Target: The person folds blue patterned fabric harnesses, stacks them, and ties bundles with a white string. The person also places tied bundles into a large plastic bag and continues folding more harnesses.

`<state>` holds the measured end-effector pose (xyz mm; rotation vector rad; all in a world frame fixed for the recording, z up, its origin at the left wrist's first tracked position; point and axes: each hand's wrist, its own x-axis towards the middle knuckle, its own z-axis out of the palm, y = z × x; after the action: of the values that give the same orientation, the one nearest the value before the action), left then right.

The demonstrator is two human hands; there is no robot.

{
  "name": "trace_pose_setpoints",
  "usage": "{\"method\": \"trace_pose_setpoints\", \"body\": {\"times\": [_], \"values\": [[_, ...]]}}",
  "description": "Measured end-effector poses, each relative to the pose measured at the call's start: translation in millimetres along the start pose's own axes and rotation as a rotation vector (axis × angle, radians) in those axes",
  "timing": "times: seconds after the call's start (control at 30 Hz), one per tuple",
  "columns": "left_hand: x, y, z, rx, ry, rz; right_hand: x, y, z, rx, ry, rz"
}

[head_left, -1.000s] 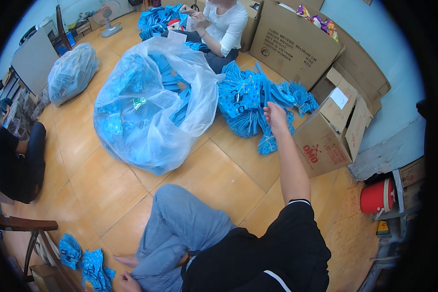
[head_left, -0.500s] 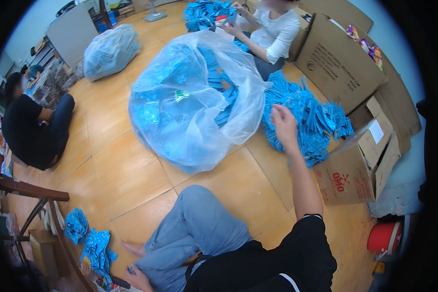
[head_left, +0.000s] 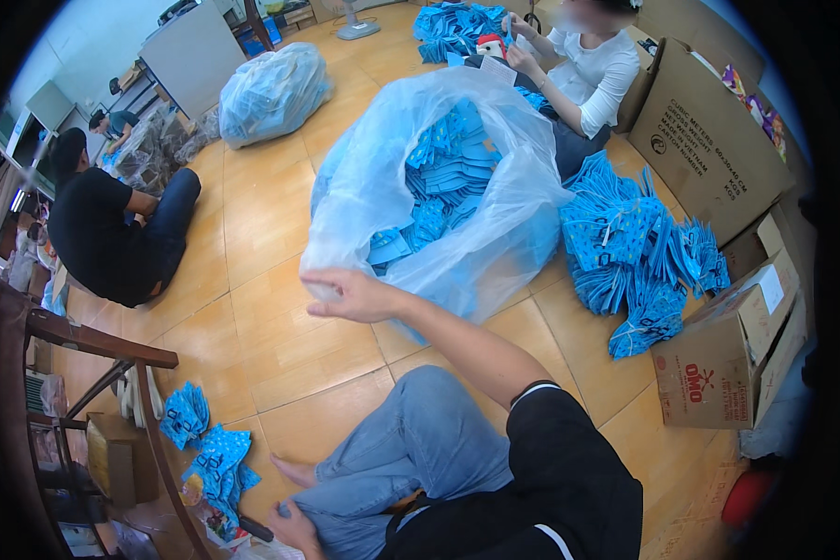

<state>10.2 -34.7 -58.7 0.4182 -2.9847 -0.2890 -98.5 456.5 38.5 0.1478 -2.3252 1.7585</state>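
Note:
My right hand (head_left: 357,295) is at the near left rim of a large clear plastic bag (head_left: 350,201), its fingers and thumb closed on a fold of the film. Through the bag's wide mouth show stacks of flat blue pieces (head_left: 453,173). My left hand (head_left: 294,529) lies against my jeans at the lower edge, fingers loosely apart and partly hidden. Beside it is a dark stick-like handle (head_left: 255,529). Close by on the floor lie two bundles of blue patterned pieces (head_left: 222,471).
Right of the bag, a heap of blue bundles (head_left: 616,243) sits before cardboard boxes (head_left: 709,140). A person in white (head_left: 597,75) handles pieces beyond it. At left are another seated person (head_left: 112,229), a wooden chair (head_left: 103,345) and a second filled bag (head_left: 275,93).
My right hand has moved left and nearer, from beside the blue heap to the bag's near left rim. The bag's mouth is spread wider, showing more stacks. My view has shifted left.

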Motion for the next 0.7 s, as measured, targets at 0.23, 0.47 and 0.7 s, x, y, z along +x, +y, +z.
{"method": "trace_pose_setpoints", "body": {"times": [0.23,0.47,0.7], "values": [[-5,13,-7,-0.018,-0.003,-0.014,-26,65,-79,0.335,0.587,0.379],[-4,15,-11,-0.045,0.012,0.021,-152,96,-208,-0.874,0.365,1.016],[-2,16,-9,-0.008,-0.011,-0.008,-192,18,-220,-0.915,0.544,1.102]]}}
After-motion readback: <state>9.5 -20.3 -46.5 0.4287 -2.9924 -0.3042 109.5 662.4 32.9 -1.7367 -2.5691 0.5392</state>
